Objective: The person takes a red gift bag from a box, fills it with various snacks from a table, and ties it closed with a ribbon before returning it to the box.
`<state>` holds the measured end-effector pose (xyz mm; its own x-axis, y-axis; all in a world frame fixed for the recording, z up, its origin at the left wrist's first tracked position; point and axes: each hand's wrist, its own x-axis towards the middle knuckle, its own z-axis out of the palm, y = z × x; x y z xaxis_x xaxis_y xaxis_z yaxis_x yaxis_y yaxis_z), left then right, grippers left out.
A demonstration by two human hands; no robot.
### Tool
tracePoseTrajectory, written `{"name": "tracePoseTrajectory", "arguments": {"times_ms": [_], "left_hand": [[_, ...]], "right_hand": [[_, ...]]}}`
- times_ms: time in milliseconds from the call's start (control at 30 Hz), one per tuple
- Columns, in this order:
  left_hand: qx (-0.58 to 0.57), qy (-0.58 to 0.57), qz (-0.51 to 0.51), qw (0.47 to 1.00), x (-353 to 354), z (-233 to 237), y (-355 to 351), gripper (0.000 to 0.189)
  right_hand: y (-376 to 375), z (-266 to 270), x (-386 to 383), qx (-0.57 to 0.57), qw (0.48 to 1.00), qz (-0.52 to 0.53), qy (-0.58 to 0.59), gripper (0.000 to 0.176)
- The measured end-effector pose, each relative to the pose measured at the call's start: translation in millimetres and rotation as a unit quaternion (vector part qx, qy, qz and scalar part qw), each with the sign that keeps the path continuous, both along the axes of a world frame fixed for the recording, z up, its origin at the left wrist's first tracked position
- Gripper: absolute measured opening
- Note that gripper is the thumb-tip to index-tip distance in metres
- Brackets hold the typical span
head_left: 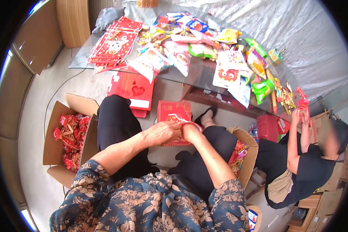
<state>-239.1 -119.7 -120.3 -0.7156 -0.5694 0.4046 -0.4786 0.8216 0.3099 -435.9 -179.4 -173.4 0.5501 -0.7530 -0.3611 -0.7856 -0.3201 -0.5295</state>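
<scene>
red pouch [178, 119] at center, between hands, above red box [168, 106]. left hand [162, 133]: fingers together, clamped on pouch edge. right hand [191, 132]: touching pouch, fingers curled; cannot tell if closed on it. carton [71, 137] of red packets [74, 133] at 9 o'clock. snack carton [248, 150] at 4. glass table [205, 75] with snacks [181, 58] at 12 to 2. co-worker [297, 166] at 3.
</scene>
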Motion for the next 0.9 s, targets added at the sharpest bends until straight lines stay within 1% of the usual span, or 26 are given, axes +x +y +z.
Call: {"name": "tracePoseTrajectory", "arguments": {"times_ms": [67, 100, 133, 200, 300, 367, 433, 500, 567, 667, 733, 800, 867, 900], "left_hand": [[0.008, -0.006, 0.001, 1.000, 3, -1, -3, 0.011], [0.021, 0.032, 0.008, 0.999, 5, -13, -9, 0.011], [0.035, 0.053, 0.023, 0.998, 4, -12, -10, 0.011], [0.061, 0.095, 0.056, 0.992, 3, -8, -12, 0.011], [0.065, 0.111, 0.067, 0.989, 2, -3, -12, 0.012], [0.056, 0.127, 0.066, 0.988, 1, 3, -11, 0.012], [0.054, 0.091, 0.061, 0.992, 2, 0, -13, 0.013], [0.052, 0.060, 0.062, 0.995, 3, -4, -14, 0.014], [0.048, 0.053, 0.071, 0.995, 4, -4, -15, 0.013], [0.040, 0.043, 0.077, 0.995, 6, -7, -14, 0.013], [0.039, 0.031, 0.074, 0.996, 7, -3, -14, 0.013], [0.042, 0.044, 0.070, 0.996, 9, 1, -14, 0.012], [0.042, 0.060, 0.072, 0.995, 10, 1, -13, 0.011], [0.049, 0.066, 0.075, 0.994, 12, 4, -12, 0.009]], "right_hand": [[4, 32, 10, -0.008, 0.997, 0.050, 0.050, 0.026], [11, 26, 8, -0.066, 0.988, -0.027, -0.139, 0.021], [20, 51, 13, -0.063, 0.984, -0.041, -0.164, 0.020], [30, 80, 17, -0.083, 0.964, -0.082, -0.239, 0.019], [30, 94, 12, -0.113, 0.955, -0.095, -0.257, 0.019], [23, 91, 3, -0.101, 0.954, -0.092, -0.266, 0.021], [20, 104, 5, -0.083, 0.959, -0.095, -0.254, 0.020], [14, 107, 4, -0.075, 0.956, -0.104, -0.264, 0.020], [9, 114, 9, -0.066, 0.947, -0.118, -0.290, 0.019], [-5, 117, 11, -0.071, 0.950, -0.118, -0.279, 0.018], [-12, 130, 21, -0.097, 0.949, -0.112, -0.279, 0.018], [-21, 139, 28, -0.113, 0.948, -0.113, -0.276, 0.017], [-37, 145, 32, -0.165, 0.944, -0.078, -0.275, 0.016], [-46, 147, 34, -0.181, 0.943, -0.077, -0.269, 0.016]]}}
